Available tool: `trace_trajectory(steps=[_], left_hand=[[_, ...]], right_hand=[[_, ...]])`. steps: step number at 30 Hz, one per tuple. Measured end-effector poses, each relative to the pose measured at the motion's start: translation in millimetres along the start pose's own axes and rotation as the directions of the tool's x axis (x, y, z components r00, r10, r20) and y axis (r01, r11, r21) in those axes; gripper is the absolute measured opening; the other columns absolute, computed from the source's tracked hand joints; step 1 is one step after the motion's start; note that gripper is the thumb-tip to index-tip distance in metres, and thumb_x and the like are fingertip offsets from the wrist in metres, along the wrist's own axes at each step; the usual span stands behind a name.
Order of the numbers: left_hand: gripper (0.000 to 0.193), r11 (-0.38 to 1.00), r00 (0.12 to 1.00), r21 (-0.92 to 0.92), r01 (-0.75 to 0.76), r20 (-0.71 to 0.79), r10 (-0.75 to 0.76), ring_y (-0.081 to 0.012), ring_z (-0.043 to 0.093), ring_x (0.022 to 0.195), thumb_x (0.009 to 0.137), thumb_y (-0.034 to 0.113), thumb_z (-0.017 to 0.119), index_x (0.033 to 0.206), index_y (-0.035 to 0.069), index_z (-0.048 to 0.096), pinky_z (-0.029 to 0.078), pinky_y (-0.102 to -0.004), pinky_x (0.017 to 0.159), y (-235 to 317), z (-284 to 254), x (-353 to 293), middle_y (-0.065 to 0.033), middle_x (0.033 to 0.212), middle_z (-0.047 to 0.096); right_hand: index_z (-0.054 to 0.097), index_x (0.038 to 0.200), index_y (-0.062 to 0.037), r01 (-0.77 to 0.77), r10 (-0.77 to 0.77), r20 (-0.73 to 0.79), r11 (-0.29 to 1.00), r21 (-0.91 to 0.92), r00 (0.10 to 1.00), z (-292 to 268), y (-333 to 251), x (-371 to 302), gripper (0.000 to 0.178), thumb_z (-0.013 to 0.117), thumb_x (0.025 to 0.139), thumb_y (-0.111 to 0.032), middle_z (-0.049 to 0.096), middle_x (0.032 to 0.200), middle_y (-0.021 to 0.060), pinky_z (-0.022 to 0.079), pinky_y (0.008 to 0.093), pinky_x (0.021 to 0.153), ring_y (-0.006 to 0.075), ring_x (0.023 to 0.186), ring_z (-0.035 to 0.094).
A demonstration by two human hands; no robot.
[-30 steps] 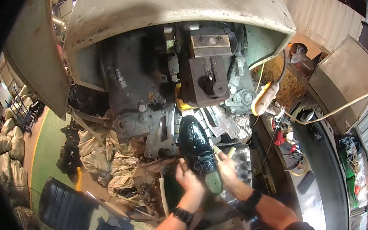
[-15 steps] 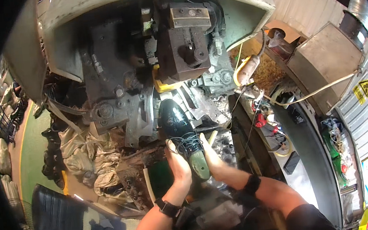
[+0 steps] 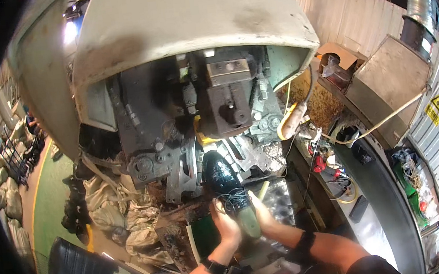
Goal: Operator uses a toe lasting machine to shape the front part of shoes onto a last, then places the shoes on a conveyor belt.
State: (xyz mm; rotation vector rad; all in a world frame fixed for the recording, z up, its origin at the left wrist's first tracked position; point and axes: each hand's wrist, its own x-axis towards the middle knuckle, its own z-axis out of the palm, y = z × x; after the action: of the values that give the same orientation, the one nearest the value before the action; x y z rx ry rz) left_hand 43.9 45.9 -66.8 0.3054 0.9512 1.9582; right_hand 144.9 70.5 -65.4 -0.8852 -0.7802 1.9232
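Observation:
A glossy black lace-up shoe sits on a green shoe last, whose heel end shows bare. Its toe points away from me, to the metal plates below the dark head of a machine. Whether the toe touches those plates, I cannot tell. My left hand is closed against the left side of the shoe near the laces. From the right, my right hand presses on the heel part, so the shoe is held between both palms. The fingertips are partly hidden beneath it.
A pale hood arches over the machine. To the right, a hand tool with a cable hangs beside a bench with small items. Cloth sacks lie at left, near a black chair.
The view has tilted upward, so more of the hood shows and everything sits lower in the picture. Both hands keep hold of the shoe, its toe still at the machine.

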Motion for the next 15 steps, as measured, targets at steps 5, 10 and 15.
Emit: trace_trajectory(steps=[5,10,15], left_hand=[[0.041,0.997,0.994,0.067,0.041,0.097,-0.047,-0.0178,0.052,0.118,0.109,0.037,0.038,0.131,0.004,0.048,0.040,-0.0333,0.105,12.5,-17.1,5.0,-0.0071,0.127,0.056],[0.057,0.847,0.965,0.491,-0.205,0.245,0.092,-0.0240,0.045,0.132,0.109,0.027,0.044,0.157,0.005,0.023,0.033,-0.0359,0.113,52.5,-0.7,-18.6,-0.0141,0.147,0.045],[0.059,0.559,0.921,0.736,-0.382,0.350,0.169,-0.0297,0.034,0.145,0.105,0.027,0.052,0.153,0.000,0.030,0.026,-0.0375,0.118,61.6,27.8,-42.0,-0.0224,0.156,0.037]], right_hand=[[0.043,0.149,-0.0049,0.004,-0.035,-0.065,0.901,-0.433,0.997,5.8,-27.3,-15.3,0.063,0.043,0.105,-0.051,0.066,0.122,0.0058,0.049,0.0312,0.095,0.0169,0.106,0.062],[0.034,0.155,-0.0089,0.100,0.052,0.115,0.238,-0.966,0.992,-55.6,-81.0,-39.1,0.078,0.063,0.093,-0.046,0.072,0.098,0.0140,0.055,0.0399,0.083,0.0279,0.089,0.070],[0.052,0.144,-0.0157,0.217,-0.082,0.210,0.088,-0.972,0.974,-77.5,-69.9,-47.5,0.058,0.063,0.092,-0.038,0.074,0.094,0.0192,0.056,0.0473,0.083,0.0390,0.088,0.071]])
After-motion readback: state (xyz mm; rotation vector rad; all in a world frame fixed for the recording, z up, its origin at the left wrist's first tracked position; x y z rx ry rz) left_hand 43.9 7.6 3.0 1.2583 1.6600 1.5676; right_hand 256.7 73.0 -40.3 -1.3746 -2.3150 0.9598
